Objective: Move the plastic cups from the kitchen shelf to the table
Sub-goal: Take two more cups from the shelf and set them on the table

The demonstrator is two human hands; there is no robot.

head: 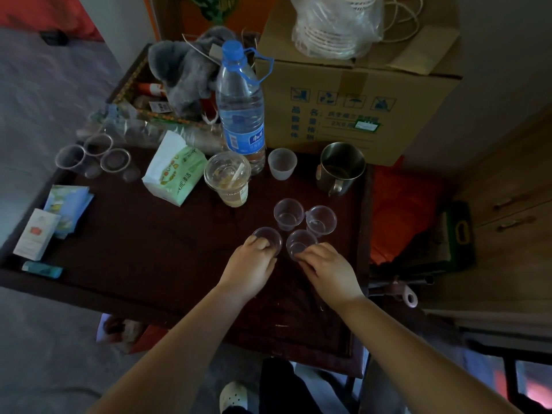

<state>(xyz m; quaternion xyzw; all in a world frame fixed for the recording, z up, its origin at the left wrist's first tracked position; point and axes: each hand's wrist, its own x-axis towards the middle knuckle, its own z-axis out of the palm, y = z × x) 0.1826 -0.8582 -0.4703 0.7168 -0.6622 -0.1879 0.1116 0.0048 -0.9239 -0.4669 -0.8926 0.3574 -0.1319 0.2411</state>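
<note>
We see four clear cups standing upright, mouths up, clustered on the dark counter near its right edge. Our left hand grips the near-left cup at its rim, and our right hand pinches the near-right cup, both resting on the counter.

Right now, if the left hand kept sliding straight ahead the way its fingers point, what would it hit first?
The left hand already grips a clear plastic cup. Pushed onward, that cup would probably meet the next clear cup first, though depth is hard to judge.
</note>
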